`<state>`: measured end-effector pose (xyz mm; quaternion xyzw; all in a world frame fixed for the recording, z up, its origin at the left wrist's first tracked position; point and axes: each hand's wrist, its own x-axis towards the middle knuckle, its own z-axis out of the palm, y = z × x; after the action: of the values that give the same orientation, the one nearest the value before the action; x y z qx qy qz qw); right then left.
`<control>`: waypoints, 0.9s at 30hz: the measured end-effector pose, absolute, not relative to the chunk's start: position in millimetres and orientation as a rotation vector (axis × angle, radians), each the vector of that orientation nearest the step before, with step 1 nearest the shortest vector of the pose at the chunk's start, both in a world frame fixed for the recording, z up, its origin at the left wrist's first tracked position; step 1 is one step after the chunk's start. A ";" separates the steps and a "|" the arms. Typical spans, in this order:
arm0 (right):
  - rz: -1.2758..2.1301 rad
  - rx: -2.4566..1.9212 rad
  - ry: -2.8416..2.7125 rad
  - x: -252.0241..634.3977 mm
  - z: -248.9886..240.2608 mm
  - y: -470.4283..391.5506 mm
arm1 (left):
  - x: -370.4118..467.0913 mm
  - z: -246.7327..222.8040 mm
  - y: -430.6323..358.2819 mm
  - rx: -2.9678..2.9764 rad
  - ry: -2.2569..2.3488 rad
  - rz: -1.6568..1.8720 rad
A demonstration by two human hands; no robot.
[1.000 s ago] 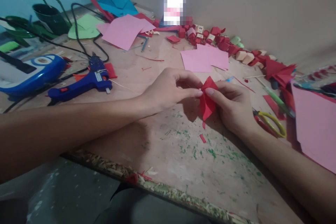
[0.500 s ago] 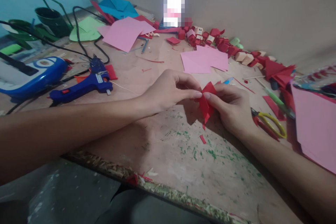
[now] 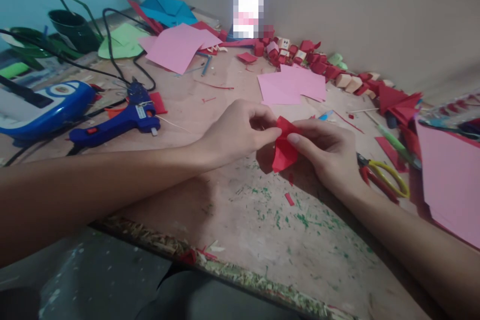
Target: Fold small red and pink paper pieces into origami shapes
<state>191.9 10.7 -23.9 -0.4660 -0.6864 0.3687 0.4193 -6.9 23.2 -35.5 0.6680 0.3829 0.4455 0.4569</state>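
A small folded piece of red paper (image 3: pixel 285 152) is held between both hands, over the middle of the wooden table (image 3: pixel 240 220). My left hand (image 3: pixel 243 127) pinches its left edge between thumb and fingers. On the right side, my right hand (image 3: pixel 326 147) grips the same paper, its thumb on the front and the fingers behind, partly hidden. Beneath the hands lies a tiny red scrap (image 3: pixel 289 199). Scissors with yellow and red handles (image 3: pixel 388 180) rest just right of my right hand.
A blue glue gun (image 3: pixel 116 125) with black cords lies at left. Pink sheets (image 3: pixel 292 85) and a row of red and tan paper cubes (image 3: pixel 322 67) are behind the hands. More pink paper (image 3: pixel 453 180) is at right. A bright blurred screen (image 3: pixel 250 0) stands at the back.
The red paper has turned and shifted slightly left, now showing a broader face. My left fingertips have moved a little left, apart from my right thumb.
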 end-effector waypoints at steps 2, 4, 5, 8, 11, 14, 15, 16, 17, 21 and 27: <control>0.888 -1.180 -1.673 191.1 -23.7 10.5 | -7.2 -36.5 23.8 1.649 0.962 1.123; 0.866 -1.189 -1.647 190.6 -23.6 10.3 | -7.1 -37.0 24.3 1.652 0.974 1.146; 0.864 -1.190 -1.640 190.3 -23.5 10.1 | -6.9 -37.1 24.5 1.656 0.978 1.155; 0.885 -1.153 -1.646 189.7 -23.7 9.6 | -6.5 -37.1 25.0 1.666 0.987 1.161; 0.906 -1.087 -1.681 189.9 -24.4 9.4 | -6.4 -36.5 25.4 1.659 0.981 1.156; 0.901 -1.053 -1.717 191.0 -24.9 9.9 | -6.1 -35.6 25.3 1.637 0.962 1.139; 0.893 -1.053 -1.726 191.4 -24.7 10.1 | -5.9 -35.4 25.1 1.627 0.954 1.133; 0.884 -1.056 -1.736 191.8 -24.4 10.4 | -5.7 -35.3 25.0 1.615 0.945 1.127; 0.874 -1.059 -1.746 192.0 -24.1 10.6 | -5.4 -35.3 25.0 1.601 0.933 1.123; 0.875 -1.038 -1.774 192.3 -23.6 11.6 | -5.1 -35.6 25.8 1.547 0.862 1.111; 0.875 -1.017 -1.778 192.4 -25.0 12.4 | -7.3 -35.8 27.9 1.608 0.845 1.123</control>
<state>192.4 12.4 -25.0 -0.4096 -0.7164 0.3526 0.4413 -7.3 27.9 -35.8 0.6597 0.3468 0.4607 0.4820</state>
